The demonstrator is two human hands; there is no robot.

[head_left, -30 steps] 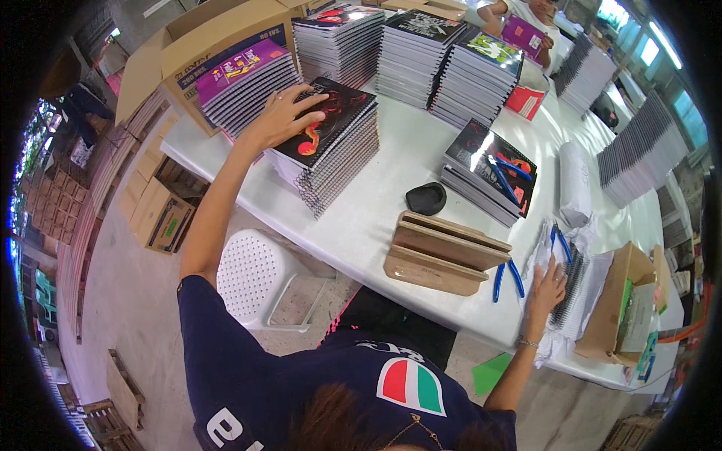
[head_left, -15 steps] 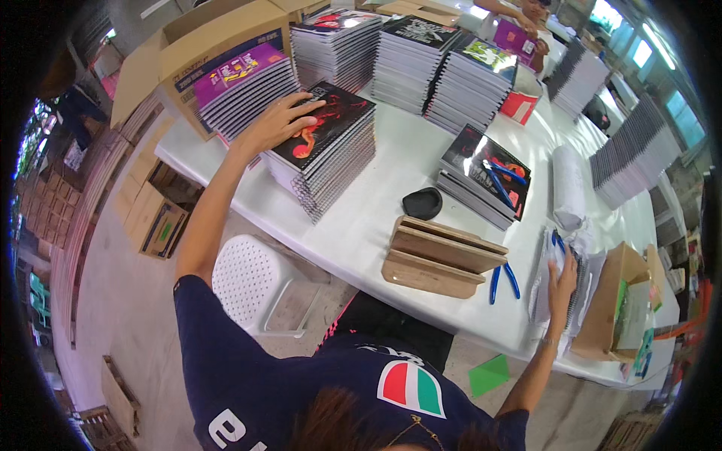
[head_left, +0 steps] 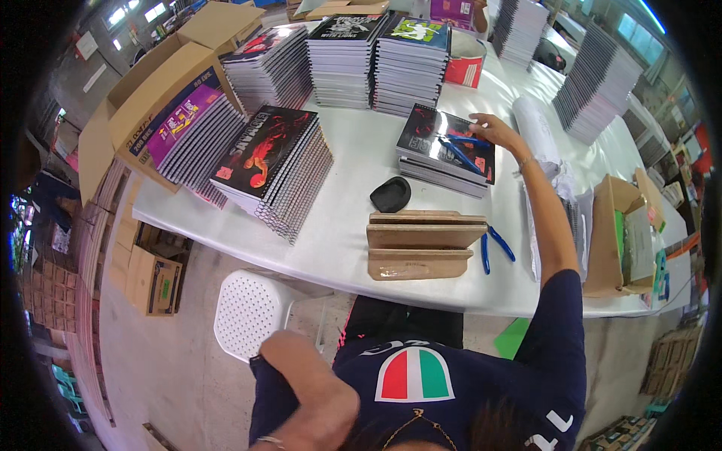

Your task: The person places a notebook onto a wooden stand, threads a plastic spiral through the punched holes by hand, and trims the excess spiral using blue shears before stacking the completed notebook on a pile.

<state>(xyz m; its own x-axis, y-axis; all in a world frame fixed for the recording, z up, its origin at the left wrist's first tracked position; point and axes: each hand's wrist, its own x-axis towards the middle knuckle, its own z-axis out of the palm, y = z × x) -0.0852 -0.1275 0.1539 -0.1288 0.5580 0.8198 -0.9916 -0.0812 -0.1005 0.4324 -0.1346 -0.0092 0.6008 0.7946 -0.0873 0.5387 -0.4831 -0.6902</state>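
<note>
At the right of the table, my right hand [head_left: 492, 131] reaches over a low stack of black-covered spiral notebooks [head_left: 429, 139]. Its fingers are bent and closed at a handle of the blue-handled pliers [head_left: 462, 152] lying on the top cover. My left arm [head_left: 320, 387] is folded back near my body, with a band at its wrist. The left hand itself lies beyond the lower edge. To the left, a taller stack of black and red spiral notebooks [head_left: 267, 154] stands untouched. A wooden slotted stand [head_left: 421, 248] sits near the front edge, beside a second blue-handled pliers [head_left: 486, 252].
Purple notebooks [head_left: 188, 128] lean beside an open carton [head_left: 139, 98]. Several tall notebook stacks [head_left: 342, 64] line the back. A black round object [head_left: 390, 195] lies mid-table. A white wrapped roll [head_left: 535, 128] and a carton [head_left: 609, 248] are rightward; a white stool [head_left: 252, 314] stands below.
My left hand has left the notebook stack, and that arm has folded back toward me. My right hand has moved away from the wrapped material to the pliers on the low stack. The view has shifted.
</note>
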